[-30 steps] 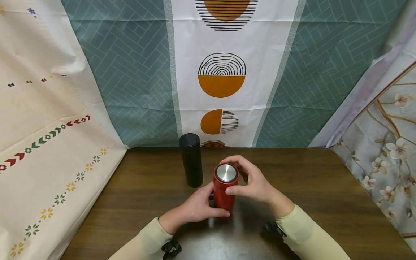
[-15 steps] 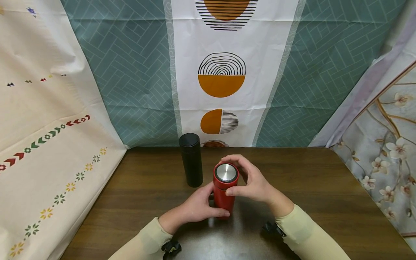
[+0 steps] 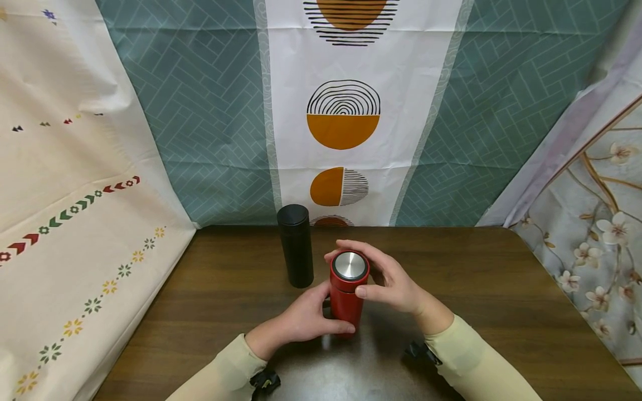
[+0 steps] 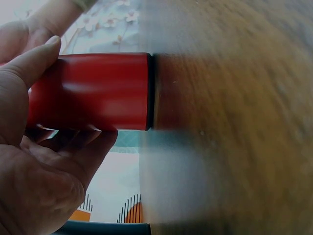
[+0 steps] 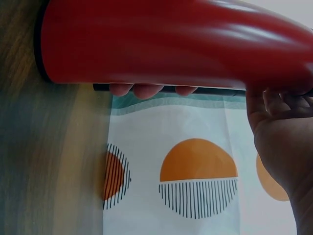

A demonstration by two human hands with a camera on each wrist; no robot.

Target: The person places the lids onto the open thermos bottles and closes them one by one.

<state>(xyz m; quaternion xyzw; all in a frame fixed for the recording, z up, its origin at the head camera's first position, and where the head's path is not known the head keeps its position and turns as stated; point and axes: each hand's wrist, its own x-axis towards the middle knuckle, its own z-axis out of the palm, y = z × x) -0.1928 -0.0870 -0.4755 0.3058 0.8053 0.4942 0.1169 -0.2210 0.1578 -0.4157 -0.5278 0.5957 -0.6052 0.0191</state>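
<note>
A red thermos (image 3: pixel 346 306) with a brushed-silver disc (image 3: pixel 350 265) on its lid stands upright on the table. My left hand (image 3: pixel 304 318) grips its lower body from the left, thumb across the front and fingers behind. Up at the lid, my right hand (image 3: pixel 396 283) holds from the right, its thumb on the near side and its fingers round the far side. In the left wrist view the black-edged base of the red thermos (image 4: pixel 102 93) meets the tabletop. Left-hand fingertips (image 5: pixel 146 91) show behind the body in the right wrist view.
A black thermos (image 3: pixel 297 248) stands upright just behind and left of the red one. The brown wooden table (image 3: pixel 451 262) ends at a patterned cloth (image 3: pixel 215 111) at the back. More cloths hang at both sides.
My right hand has shifted round the lid: its thumb has slid to the right and its fingers reach further left behind. The left hand and the red thermos have stayed in place.
</note>
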